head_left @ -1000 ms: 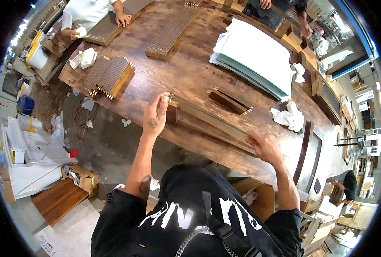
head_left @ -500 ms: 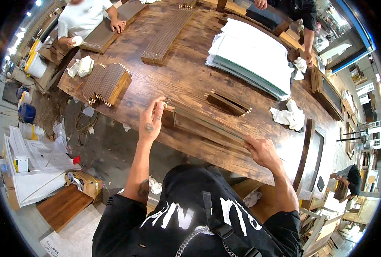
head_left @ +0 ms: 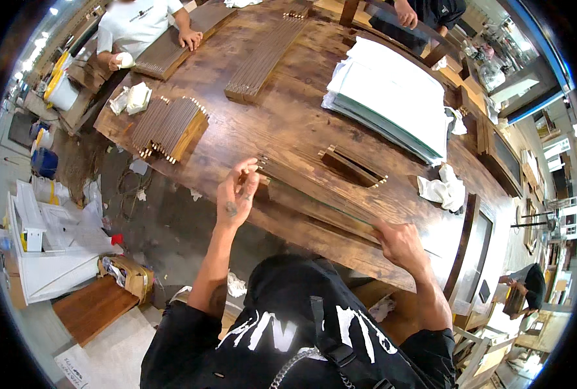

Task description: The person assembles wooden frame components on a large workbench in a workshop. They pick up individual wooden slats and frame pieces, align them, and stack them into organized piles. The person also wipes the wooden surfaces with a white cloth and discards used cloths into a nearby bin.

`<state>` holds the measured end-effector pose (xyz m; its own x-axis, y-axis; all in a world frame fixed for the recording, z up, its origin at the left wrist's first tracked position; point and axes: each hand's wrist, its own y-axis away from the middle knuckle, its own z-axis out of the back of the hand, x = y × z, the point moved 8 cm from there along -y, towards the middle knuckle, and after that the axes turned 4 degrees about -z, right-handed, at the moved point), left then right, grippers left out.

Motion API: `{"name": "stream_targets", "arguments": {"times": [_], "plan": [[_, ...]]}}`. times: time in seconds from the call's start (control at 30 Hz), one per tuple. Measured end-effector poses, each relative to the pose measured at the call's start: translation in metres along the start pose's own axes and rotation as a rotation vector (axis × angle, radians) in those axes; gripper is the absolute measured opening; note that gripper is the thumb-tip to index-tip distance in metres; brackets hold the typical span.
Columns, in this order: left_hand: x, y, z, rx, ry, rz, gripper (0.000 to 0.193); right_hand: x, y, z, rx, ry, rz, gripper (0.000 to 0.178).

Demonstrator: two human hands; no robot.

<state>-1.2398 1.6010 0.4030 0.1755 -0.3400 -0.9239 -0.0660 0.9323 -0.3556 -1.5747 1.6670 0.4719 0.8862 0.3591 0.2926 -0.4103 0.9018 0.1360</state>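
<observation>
A thin glass pane with a greenish edge is seen nearly edge-on, low over the near part of the brown wooden table. My left hand is at its left end, fingertips and thumb curled about the corner. At the right end my right hand is closed on the pane, its index finger along the edge. Brown wooden strips lie along and under the pane, partly hidden by it. Just beyond lies a short pair of dark wooden rails with pale dowel pegs at the ends.
Glass sheets with white paper are stacked beyond, right of centre. Bundles of pegged wooden slats and long slats lie leftward. A crumpled white cloth is at right, near a dark frame. Two people stand across the table.
The view has shifted slightly, so the table's contents sit further right. My left hand and the pane's left end appear a little lower. The right-hand person across the table has drawn one arm back.
</observation>
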Motion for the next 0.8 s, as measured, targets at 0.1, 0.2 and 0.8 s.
{"name": "stream_targets", "arguments": {"times": [0.1,0.2,0.8], "plan": [[-0.021,-0.003,-0.004,-0.057,-0.086,0.051,0.052,0.001,-0.001,-0.002,0.002,0.014,-0.010,0.030],[-0.011,0.004,-0.009,-0.130,-0.175,0.041,0.069,0.000,-0.002,-0.011,-0.009,0.041,0.009,0.028],[0.013,-0.023,-0.010,-0.174,0.053,0.228,0.091,-0.071,0.063,-0.023,0.315,-0.088,-0.376,0.033]]}}
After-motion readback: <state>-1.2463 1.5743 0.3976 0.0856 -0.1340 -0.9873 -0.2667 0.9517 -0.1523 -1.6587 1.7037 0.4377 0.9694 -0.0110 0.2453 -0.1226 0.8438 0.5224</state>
